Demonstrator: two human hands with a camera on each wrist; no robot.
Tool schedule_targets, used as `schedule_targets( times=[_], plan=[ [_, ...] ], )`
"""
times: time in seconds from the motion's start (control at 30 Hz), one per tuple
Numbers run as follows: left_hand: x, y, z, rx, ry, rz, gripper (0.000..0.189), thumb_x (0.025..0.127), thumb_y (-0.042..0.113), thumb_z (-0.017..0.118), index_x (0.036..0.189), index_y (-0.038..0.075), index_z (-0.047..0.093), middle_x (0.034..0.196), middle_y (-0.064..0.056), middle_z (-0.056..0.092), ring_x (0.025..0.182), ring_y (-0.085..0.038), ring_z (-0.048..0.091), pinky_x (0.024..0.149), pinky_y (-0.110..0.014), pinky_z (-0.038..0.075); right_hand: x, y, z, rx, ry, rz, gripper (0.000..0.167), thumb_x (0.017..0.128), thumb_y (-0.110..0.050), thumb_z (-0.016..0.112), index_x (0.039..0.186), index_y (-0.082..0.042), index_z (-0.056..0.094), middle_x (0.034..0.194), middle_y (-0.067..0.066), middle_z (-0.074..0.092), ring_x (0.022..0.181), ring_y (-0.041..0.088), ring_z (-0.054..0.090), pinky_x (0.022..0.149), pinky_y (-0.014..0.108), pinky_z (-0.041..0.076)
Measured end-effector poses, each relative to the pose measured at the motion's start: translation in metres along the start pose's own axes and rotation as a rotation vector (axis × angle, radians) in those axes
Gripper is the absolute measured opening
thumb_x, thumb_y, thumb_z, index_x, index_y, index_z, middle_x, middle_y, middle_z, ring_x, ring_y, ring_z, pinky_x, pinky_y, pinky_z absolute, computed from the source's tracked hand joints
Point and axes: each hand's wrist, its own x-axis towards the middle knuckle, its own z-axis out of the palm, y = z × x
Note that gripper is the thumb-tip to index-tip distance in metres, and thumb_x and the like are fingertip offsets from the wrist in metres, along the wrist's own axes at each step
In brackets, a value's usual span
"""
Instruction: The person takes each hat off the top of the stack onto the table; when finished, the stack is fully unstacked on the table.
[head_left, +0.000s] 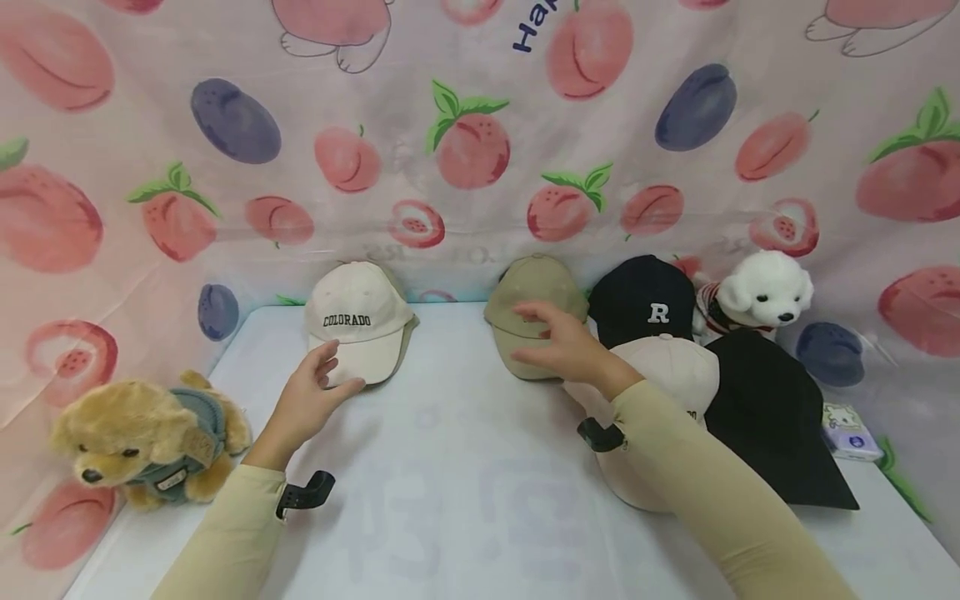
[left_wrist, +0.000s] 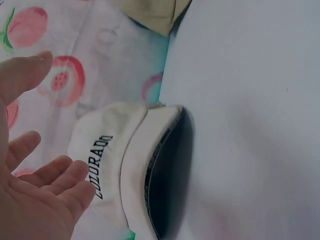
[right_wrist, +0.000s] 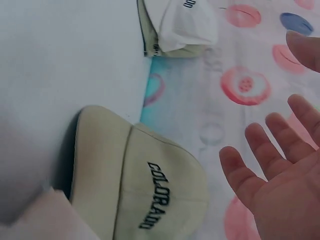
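Observation:
A cream cap [head_left: 358, 312] lettered COLORADO sits at the back left of the table, with a khaki edge showing behind it. My left hand [head_left: 305, 404] hovers before its brim, fingers spread and holding nothing; in the left wrist view the fingertips overlap the cream crown. At the back centre stands a khaki cap [right_wrist: 160, 187], also lettered COLORADO. My right hand [head_left: 562, 346] is held in front of this cap in the head view, fingers extended and nothing in them. The right wrist view shows its fingers beside the crown.
To the right, a black cap [head_left: 641, 292] with an R, a pale cap [head_left: 663, 362] and a wide black cap [head_left: 765, 417] crowd together under my right arm. A white plush dog [head_left: 768, 287] stands behind them, a small packet [head_left: 851, 433] beside them. A tan plush dog [head_left: 150, 437] sits left.

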Motion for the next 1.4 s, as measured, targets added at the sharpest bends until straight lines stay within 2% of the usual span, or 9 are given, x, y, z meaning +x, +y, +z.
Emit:
schedule_targets(
  times=[0.17, 0.3, 0.43, 0.53, 0.73, 0.87, 1.03, 1.17, 1.4],
  plan=[
    [0.009, -0.012, -0.01, -0.003, 0.044, -0.011, 0.083, 0.095, 0.021, 0.072, 0.156, -0.003, 0.022, 0.161, -0.022, 0.024, 0.145, -0.041, 0.026, 0.116, -0.053, 0.024, 0.017, 0.002, 0.015, -0.012, -0.019, 0.033, 0.062, 0.09, -0.017, 0.076, 0.143, 0.0, 0.048, 0.157, 0.015, 0.034, 0.137, 0.035, 0.038, 0.107, 0.055, 0.037],
    [0.017, -0.021, -0.016, 0.04, 0.076, -0.061, 0.081, 0.095, 0.027, 0.07, 0.158, 0.004, 0.025, 0.161, -0.021, 0.024, 0.145, -0.042, 0.025, 0.115, -0.055, 0.024, 0.027, 0.004, 0.025, -0.02, -0.061, 0.085, 0.066, 0.09, -0.023, 0.075, 0.146, -0.004, 0.047, 0.158, 0.009, 0.035, 0.141, 0.029, 0.036, 0.111, 0.052, 0.034],
    [0.026, -0.029, -0.021, 0.038, 0.082, -0.114, 0.083, 0.095, 0.032, 0.07, 0.159, 0.007, 0.023, 0.162, -0.023, 0.021, 0.146, -0.043, 0.023, 0.114, -0.058, 0.025, 0.034, 0.006, 0.033, -0.031, -0.085, 0.104, 0.067, 0.091, -0.024, 0.074, 0.148, -0.004, 0.044, 0.157, 0.007, 0.036, 0.143, 0.025, 0.034, 0.113, 0.049, 0.032],
    [0.032, -0.035, -0.024, 0.036, 0.065, -0.15, 0.088, 0.094, 0.036, 0.07, 0.16, 0.008, 0.019, 0.163, -0.022, 0.016, 0.147, -0.043, 0.019, 0.113, -0.059, 0.026, 0.039, 0.008, 0.037, -0.022, -0.082, 0.095, 0.068, 0.092, -0.024, 0.074, 0.149, -0.003, 0.043, 0.155, 0.009, 0.038, 0.143, 0.027, 0.035, 0.113, 0.049, 0.032],
    [0.039, -0.048, -0.027, 0.03, 0.03, -0.236, 0.095, 0.095, 0.04, 0.069, 0.161, 0.009, 0.01, 0.166, -0.019, 0.006, 0.148, -0.044, 0.013, 0.114, -0.059, 0.024, 0.05, 0.009, 0.048, -0.013, -0.079, 0.12, 0.067, 0.091, -0.026, 0.075, 0.148, -0.008, 0.044, 0.154, 0.007, 0.041, 0.142, 0.027, 0.035, 0.112, 0.048, 0.033],
    [0.041, -0.053, -0.027, 0.017, 0.041, -0.252, 0.094, 0.095, 0.037, 0.069, 0.161, 0.005, 0.009, 0.165, -0.023, 0.006, 0.147, -0.046, 0.016, 0.115, -0.057, 0.024, 0.055, 0.01, 0.055, -0.007, -0.089, 0.13, 0.065, 0.091, -0.024, 0.075, 0.148, -0.009, 0.045, 0.156, 0.008, 0.037, 0.143, 0.028, 0.032, 0.112, 0.049, 0.033],
    [0.045, -0.057, -0.026, 0.004, 0.05, -0.276, 0.097, 0.095, 0.037, 0.069, 0.16, 0.003, 0.007, 0.162, -0.028, 0.007, 0.145, -0.047, 0.02, 0.115, -0.056, 0.025, 0.06, 0.012, 0.062, -0.052, -0.075, 0.168, 0.065, 0.09, -0.027, 0.076, 0.147, -0.012, 0.048, 0.157, 0.006, 0.037, 0.142, 0.028, 0.034, 0.112, 0.048, 0.034],
    [0.049, -0.06, -0.025, -0.003, 0.041, -0.317, 0.1, 0.094, 0.042, 0.069, 0.161, 0.005, 0.005, 0.163, -0.027, 0.005, 0.147, -0.045, 0.017, 0.116, -0.055, 0.022, 0.064, 0.013, 0.067, -0.059, -0.077, 0.175, 0.066, 0.09, -0.027, 0.076, 0.147, -0.011, 0.047, 0.158, 0.007, 0.035, 0.143, 0.029, 0.033, 0.113, 0.048, 0.032],
    [0.054, -0.062, -0.025, 0.016, 0.005, -0.314, 0.105, 0.092, 0.045, 0.07, 0.16, 0.003, 0.002, 0.162, -0.029, 0.004, 0.148, -0.046, 0.012, 0.117, -0.056, 0.016, 0.071, 0.011, 0.071, -0.027, -0.074, 0.19, 0.066, 0.09, -0.027, 0.077, 0.147, -0.011, 0.048, 0.155, 0.005, 0.039, 0.142, 0.027, 0.034, 0.111, 0.048, 0.035]
  ],
)
